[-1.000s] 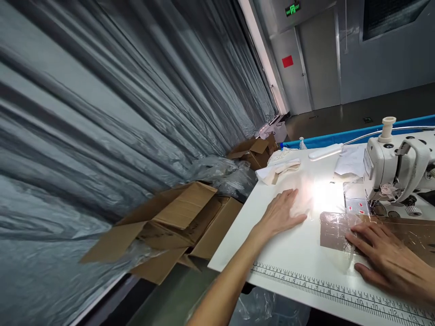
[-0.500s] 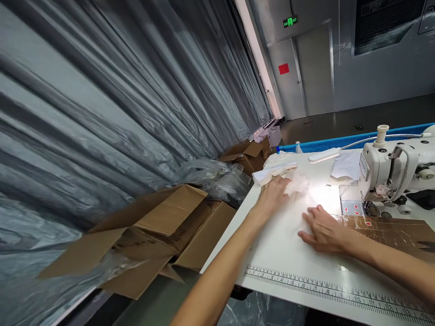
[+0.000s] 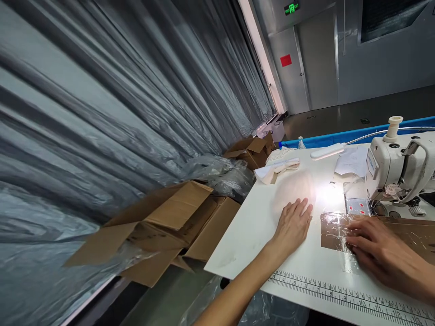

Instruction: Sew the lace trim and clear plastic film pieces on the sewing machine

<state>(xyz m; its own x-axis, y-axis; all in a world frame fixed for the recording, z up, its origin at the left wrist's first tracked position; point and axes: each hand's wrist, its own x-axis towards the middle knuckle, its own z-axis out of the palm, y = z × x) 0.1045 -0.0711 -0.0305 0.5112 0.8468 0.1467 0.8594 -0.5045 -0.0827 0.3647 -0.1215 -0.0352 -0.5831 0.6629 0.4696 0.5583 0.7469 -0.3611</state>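
Thin, pale sheer fabric (image 3: 295,188) lies on the white sewing table (image 3: 234,246), its outline faint and blurred. Flat on its near edge rests my left hand (image 3: 292,225), fingers stretched out. My right hand (image 3: 379,244) is over the tape-covered brown cardboard (image 3: 331,231), fingers extended and slightly bent, with nothing visible in them. Just beyond that hand stands the white sewing machine (image 3: 401,167), its needle area above a metal plate (image 3: 356,207) with red marks.
Folded white cloth (image 3: 277,170) lies at the table's far left edge. A white lamp (image 3: 327,151) lights the surface. White paper (image 3: 351,164) is behind the machine plate. Open cardboard boxes (image 3: 176,208) and clear plastic (image 3: 220,174) stand left, and a printed ruler (image 3: 326,292) runs along the front edge.
My left hand has come back toward me and flattened on the sheer fabric, which now lies more spread out. My right hand has moved right, onto the cardboard. The view has shifted slightly.
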